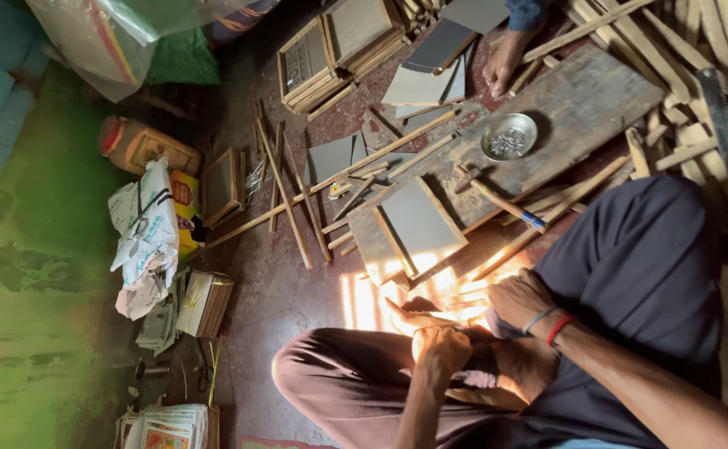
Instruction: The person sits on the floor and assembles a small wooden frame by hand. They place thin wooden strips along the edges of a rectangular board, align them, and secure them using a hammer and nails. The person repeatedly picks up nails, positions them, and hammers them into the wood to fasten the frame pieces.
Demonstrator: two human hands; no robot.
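Left hand [441,347] clenched on thin wooden strip [430,315] – right hand [520,298] grip unclear; grey wood-framed slate [420,226] lies assembled, many loose sticks [285,187] unused.

Dark navy garment [647,258], maroon trousers [339,382], red and blue wristbands [549,323]

Counting what I can: one metal bowl [509,136] of small nails upper right, one hammer [497,199] on the single wide plank [580,104], and one framed slate [420,226] mid-frame. Two hands [441,347] lower middle, one bare foot [504,60] up top, one yellow jar [148,145] at left. Loose wooden strips [281,187] are too many to count.
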